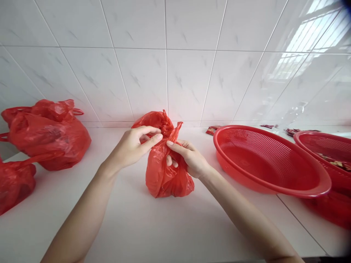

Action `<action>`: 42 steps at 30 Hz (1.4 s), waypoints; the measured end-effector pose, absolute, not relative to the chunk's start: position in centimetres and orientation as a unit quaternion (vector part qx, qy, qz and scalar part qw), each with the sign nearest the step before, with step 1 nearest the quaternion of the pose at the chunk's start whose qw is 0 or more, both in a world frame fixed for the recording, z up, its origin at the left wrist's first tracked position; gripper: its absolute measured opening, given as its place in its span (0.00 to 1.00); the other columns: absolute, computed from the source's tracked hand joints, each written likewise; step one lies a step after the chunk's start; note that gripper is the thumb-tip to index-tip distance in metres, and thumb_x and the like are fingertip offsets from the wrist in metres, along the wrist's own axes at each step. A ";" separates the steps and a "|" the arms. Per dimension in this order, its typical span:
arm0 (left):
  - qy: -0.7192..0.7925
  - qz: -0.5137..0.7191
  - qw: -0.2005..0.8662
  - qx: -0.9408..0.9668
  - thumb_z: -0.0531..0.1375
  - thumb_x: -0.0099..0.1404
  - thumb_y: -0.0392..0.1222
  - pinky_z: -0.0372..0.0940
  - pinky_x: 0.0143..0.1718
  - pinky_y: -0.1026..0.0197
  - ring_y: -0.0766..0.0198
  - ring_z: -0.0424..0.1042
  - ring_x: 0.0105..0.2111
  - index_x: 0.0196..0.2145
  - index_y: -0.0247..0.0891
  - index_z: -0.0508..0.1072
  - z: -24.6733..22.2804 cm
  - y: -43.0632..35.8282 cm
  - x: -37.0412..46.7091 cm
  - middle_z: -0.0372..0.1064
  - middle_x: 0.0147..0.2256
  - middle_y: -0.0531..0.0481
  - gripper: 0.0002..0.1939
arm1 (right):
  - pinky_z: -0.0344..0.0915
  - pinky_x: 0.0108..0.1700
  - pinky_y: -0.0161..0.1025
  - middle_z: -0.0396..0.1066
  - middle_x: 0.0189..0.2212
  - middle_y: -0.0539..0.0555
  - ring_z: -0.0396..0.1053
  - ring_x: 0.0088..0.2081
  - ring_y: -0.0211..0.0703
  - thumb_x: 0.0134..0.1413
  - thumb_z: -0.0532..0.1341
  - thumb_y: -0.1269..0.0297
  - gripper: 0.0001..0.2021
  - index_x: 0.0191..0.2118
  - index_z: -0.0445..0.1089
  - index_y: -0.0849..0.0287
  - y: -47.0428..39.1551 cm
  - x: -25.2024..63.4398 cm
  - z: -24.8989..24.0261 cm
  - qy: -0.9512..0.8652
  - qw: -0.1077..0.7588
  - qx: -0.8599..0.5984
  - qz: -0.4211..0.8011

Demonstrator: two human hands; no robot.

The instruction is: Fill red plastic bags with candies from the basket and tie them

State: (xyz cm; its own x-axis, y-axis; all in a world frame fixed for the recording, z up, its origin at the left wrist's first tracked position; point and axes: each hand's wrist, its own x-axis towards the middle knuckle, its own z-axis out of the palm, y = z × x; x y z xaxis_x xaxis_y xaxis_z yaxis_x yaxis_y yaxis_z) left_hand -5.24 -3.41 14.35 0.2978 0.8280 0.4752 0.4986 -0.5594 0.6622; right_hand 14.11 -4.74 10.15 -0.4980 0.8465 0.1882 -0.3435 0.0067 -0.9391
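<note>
Fingers (177, 147) on the right hand (194, 160) pinch a red bag (157, 179), contents hidden; left hand (130, 147) hold unclear.

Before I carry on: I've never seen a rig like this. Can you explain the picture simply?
There's no machine: a person works bare-handed, filmed by a camera on their head, looking forward and down. The right hand holds the gathered top of a red plastic bag; the left hand is beside it, its grip unclear. On the white countertop, a bulky red bag and part of another are at left; a red basket and a second basket are at right.
</note>
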 end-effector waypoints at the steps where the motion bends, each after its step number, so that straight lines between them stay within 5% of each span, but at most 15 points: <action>1: 0.429 0.421 0.190 0.776 0.64 0.65 0.49 0.73 0.43 0.59 0.58 0.77 0.42 0.44 0.43 0.79 14.4 -3.5 -5.3 0.78 0.43 0.48 0.13 | 0.60 0.30 0.34 0.72 0.23 0.50 0.60 0.21 0.32 0.61 0.61 0.49 0.17 0.31 0.70 0.60 -4.6 14.1 10.1 -0.544 0.448 -0.231 0.671; 5: 0.362 0.464 0.117 0.800 0.65 0.62 0.43 0.72 0.41 0.60 0.61 0.76 0.37 0.37 0.43 0.79 14.7 -4.9 -4.5 0.77 0.37 0.50 0.05 | 0.62 0.31 0.34 0.74 0.27 0.50 0.61 0.22 0.32 0.61 0.60 0.50 0.17 0.34 0.73 0.60 -4.1 14.2 9.9 -0.503 0.446 -0.245 0.698; 13: 0.285 0.263 0.103 0.916 0.60 0.67 0.40 0.71 0.45 0.55 0.57 0.75 0.41 0.42 0.48 0.80 14.6 -6.4 -4.0 0.79 0.39 0.53 0.10 | 0.63 0.29 0.34 0.67 0.19 0.46 0.63 0.23 0.34 0.57 0.65 0.56 0.11 0.32 0.74 0.59 -4.0 14.6 10.1 -0.459 0.440 -0.248 0.731; 22: 0.322 0.378 0.097 0.863 0.65 0.63 0.42 0.69 0.40 0.54 0.58 0.70 0.37 0.31 0.46 0.80 13.7 -5.2 -3.3 0.76 0.30 0.52 0.04 | 0.59 0.27 0.33 0.63 0.19 0.46 0.60 0.23 0.32 0.55 0.67 0.54 0.18 0.23 0.67 0.61 -4.4 14.5 10.6 -0.502 0.462 -0.250 0.687; 28: 0.325 0.452 0.077 0.827 0.65 0.61 0.38 0.69 0.48 0.52 0.58 0.70 0.44 0.38 0.43 0.76 13.0 -4.7 -2.5 0.73 0.40 0.50 0.06 | 0.61 0.29 0.35 0.66 0.23 0.47 0.63 0.25 0.34 0.54 0.67 0.56 0.13 0.26 0.70 0.59 -4.6 14.8 10.9 -0.481 0.487 -0.278 0.674; 33: 0.342 0.421 0.240 0.805 0.67 0.60 0.44 0.69 0.53 0.49 0.53 0.70 0.54 0.55 0.47 0.66 12.3 -3.2 -2.8 0.67 0.54 0.46 0.26 | 0.67 0.38 0.38 0.72 0.30 0.51 0.69 0.33 0.39 0.57 0.65 0.57 0.10 0.33 0.75 0.58 -4.9 14.8 11.3 -0.520 0.490 -0.263 0.649; 37: 0.335 0.326 0.357 0.809 0.63 0.64 0.49 0.72 0.48 0.50 0.53 0.74 0.49 0.53 0.46 0.71 12.3 -2.5 -3.2 0.73 0.47 0.48 0.19 | 0.67 0.40 0.37 0.74 0.33 0.52 0.71 0.37 0.39 0.60 0.62 0.59 0.10 0.38 0.78 0.58 -4.9 14.9 11.1 -0.608 0.494 -0.273 0.558; 42: 0.350 0.286 0.380 0.807 0.61 0.66 0.47 0.73 0.40 0.57 0.58 0.76 0.39 0.56 0.45 0.71 13.0 -3.0 -3.3 0.76 0.40 0.51 0.21 | 0.67 0.32 0.37 0.73 0.26 0.51 0.69 0.27 0.37 0.61 0.60 0.58 0.13 0.39 0.78 0.60 -5.0 14.8 10.6 -0.636 0.488 -0.327 0.500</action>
State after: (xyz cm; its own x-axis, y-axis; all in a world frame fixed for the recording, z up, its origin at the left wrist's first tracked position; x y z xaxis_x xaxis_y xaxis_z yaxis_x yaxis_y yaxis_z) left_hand -3.30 -3.02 12.97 0.5910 0.7826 0.1957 0.3483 -0.4664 0.8132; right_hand 14.77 -4.96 10.55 -0.3107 0.9039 0.2941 -0.0726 0.2860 -0.9555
